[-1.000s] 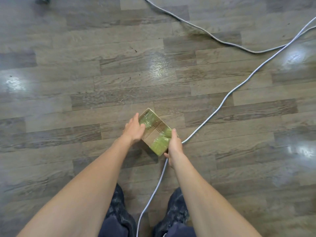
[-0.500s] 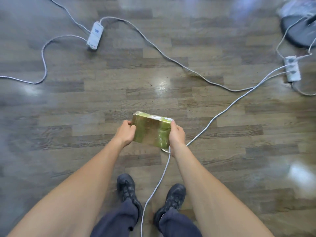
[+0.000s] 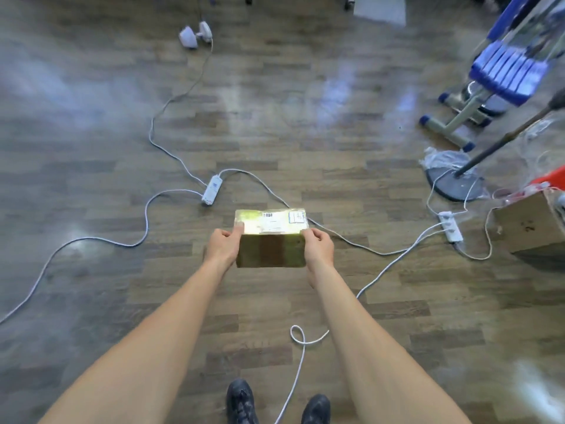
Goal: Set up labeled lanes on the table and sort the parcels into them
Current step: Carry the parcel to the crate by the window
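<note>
A small brown cardboard parcel [image 3: 270,243], wrapped in shiny tape with a white shipping label on its top, is held in the air above the wooden floor. My left hand [image 3: 222,245] grips its left end, thumb on top. My right hand [image 3: 318,244] grips its right end. The parcel is level, label side up and away from me. No table or lanes are in view.
White cables and power strips [image 3: 211,189] [image 3: 450,230] trail across the floor ahead. A cardboard box [image 3: 529,226] stands at the right, beside a round stand base [image 3: 455,183] and a blue-slatted chair [image 3: 504,73]. My shoes [image 3: 241,400] show at the bottom.
I have straightened up with the parcel: it went from low near the floor and tilted to held level and higher. The view has swung forward, revealing more floor, cables and the chair.
</note>
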A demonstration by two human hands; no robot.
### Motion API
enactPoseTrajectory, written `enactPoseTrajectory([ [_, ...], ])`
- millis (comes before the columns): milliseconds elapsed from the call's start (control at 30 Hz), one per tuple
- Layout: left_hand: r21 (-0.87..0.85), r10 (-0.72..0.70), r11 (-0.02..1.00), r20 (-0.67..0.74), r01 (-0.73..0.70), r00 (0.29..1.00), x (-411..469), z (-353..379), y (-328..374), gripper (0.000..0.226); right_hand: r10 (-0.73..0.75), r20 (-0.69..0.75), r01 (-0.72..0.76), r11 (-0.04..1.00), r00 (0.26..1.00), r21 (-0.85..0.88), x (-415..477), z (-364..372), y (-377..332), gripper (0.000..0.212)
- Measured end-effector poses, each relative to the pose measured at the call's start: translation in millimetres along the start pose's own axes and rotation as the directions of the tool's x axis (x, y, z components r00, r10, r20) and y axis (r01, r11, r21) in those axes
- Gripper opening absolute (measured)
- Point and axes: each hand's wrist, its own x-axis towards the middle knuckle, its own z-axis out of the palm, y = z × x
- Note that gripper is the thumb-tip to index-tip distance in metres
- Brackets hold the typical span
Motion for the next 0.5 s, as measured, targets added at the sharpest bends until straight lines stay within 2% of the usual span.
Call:
enactPoseTrajectory([
  [100, -0.071, 0.081, 0.994, 0.014, -0.08, 0.997, -20, -36, 37, 0.04, -0.102, 0.004, 0.102, 0.994, 0.995, 0.033, -34, 8, -46, 0.02],
  [167, -0.079, 0.154, 0.985, -0.003, -0.154, 0.988, -27, -58, 59, 0.035, -0.159, 0.02, 0.158, 0.986, 0.987, 0.043, -48, 16, -74, 0.02],
  [367, -0.126, 0.324, 0.937, -0.044, -0.327, 0.945, -37, -100, 131, 0.041, -0.312, 0.008, 0.308, 0.941, 0.95, 0.14, -72, 35, -156, 0.018],
  [500, -0.11, 0.427, 0.894, -0.079, -0.434, 0.901, -37, -109, 181, 0.048, -0.423, 0.051, 0.401, 0.885, 0.905, 0.237, -73, 36, -205, 0.028],
])
